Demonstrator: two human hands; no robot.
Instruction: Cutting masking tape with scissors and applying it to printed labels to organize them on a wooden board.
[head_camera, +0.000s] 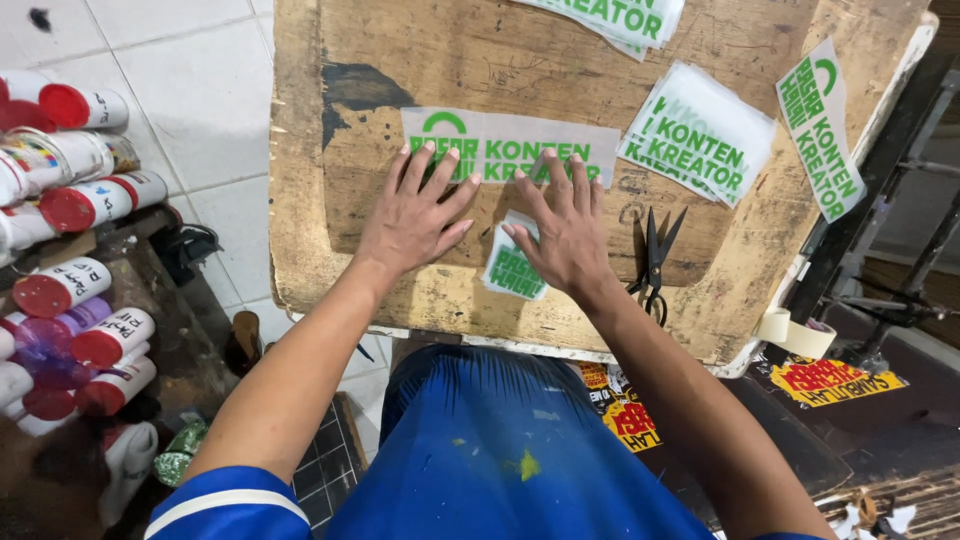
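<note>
A long clear film strip (520, 145) with green lettering lies flat on a worn wooden board (400, 60). My left hand (415, 215) rests flat on the board, fingers spread, fingertips on the strip's left end. Spread the same way, my right hand (565, 230) has its fingertips on the strip's right part. Under the right palm lies a smaller green-printed film piece (510, 270). Neither hand grips anything.
Black scissors (652, 262) lie just right of my right hand. Stacks of printed films (700, 135) sit at the board's right and top, one strip (822, 130) near the right edge. A tape roll (795, 333) hangs at the corner. Red-capped bottles (70, 290) fill the left.
</note>
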